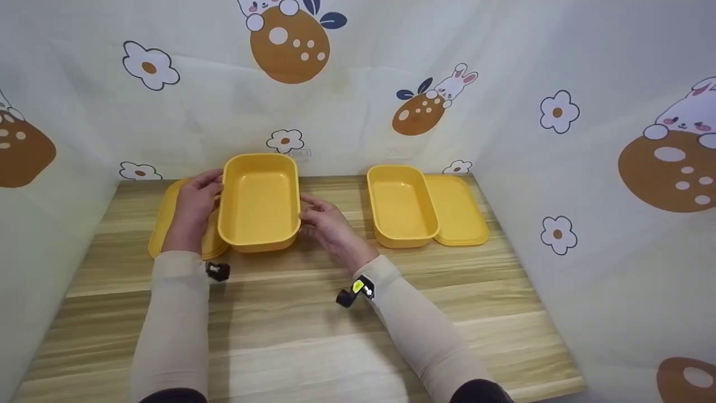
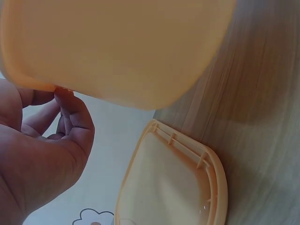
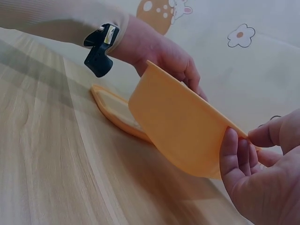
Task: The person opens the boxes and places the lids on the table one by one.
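A yellow plastic food container, with no lid on it, is held up off the table between both hands. My left hand grips its left rim; in the left wrist view the thumb and fingers pinch that edge. On the opposite side my right hand pinches the right rim, with fingers curled against the outer wall. Partly hidden behind the left hand and the container, a yellow lid lies on the table. The right wrist view shows the container tilted, above the table surface.
To the right stands a second open yellow container, beside another yellow lid that it partly overlaps. The wood-grain table is bordered by patterned cloth walls at the back and sides.
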`<action>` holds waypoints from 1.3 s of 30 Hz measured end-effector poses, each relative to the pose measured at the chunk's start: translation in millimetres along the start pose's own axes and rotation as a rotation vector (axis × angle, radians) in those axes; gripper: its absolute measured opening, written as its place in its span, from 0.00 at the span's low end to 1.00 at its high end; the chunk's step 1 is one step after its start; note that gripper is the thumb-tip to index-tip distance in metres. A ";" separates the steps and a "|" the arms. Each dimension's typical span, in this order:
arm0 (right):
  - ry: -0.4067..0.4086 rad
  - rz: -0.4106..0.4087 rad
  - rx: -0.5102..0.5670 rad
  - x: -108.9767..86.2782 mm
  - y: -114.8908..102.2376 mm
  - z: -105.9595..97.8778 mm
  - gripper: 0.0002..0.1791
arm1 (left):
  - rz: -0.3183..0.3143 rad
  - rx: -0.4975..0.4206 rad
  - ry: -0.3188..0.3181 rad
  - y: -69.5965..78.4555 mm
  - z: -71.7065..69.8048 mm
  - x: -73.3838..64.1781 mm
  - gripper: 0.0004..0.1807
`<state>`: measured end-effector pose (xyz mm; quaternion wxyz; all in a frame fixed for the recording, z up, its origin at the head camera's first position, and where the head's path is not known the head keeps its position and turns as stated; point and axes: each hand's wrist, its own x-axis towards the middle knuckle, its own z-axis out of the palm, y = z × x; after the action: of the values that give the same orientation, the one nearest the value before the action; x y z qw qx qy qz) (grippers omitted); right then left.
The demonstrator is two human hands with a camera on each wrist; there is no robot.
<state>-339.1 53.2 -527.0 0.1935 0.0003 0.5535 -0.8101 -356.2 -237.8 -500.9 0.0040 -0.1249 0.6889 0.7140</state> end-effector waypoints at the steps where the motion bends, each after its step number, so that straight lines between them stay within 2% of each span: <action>1: 0.004 0.001 0.001 0.4 0.5 -0.1 0.33 | 0.003 0.001 0.001 -0.9 0.0 0.9 0.28; 7: 0.022 -0.007 -0.014 4.8 5.4 -2.7 0.33 | -0.010 0.006 0.007 -5.1 0.3 5.3 0.28; 13: 0.030 -0.005 -0.027 8.9 11.0 -4.6 0.32 | -0.055 0.067 -0.008 -8.0 -0.3 8.0 0.29; 21: 0.050 -0.003 -0.044 14.1 15.9 -3.4 0.33 | -0.013 0.063 -0.013 -14.5 0.2 12.7 0.29; 28: 0.073 -0.002 -0.043 18.1 18.9 -3.3 0.32 | -0.040 0.045 -0.025 -19.8 1.0 14.0 0.30; 35: 0.065 0.005 -0.061 19.5 21.0 -5.8 0.33 | -0.016 0.050 -0.028 -21.3 3.0 12.9 0.30; 39: 0.071 0.007 -0.063 19.7 22.9 -6.2 0.33 | -0.026 0.056 -0.035 -24.1 2.9 13.3 0.31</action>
<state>-351.5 45.4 -554.1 0.1763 0.0247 0.5853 -0.7910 -365.3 -236.0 -527.0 0.0287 -0.1213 0.7069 0.6963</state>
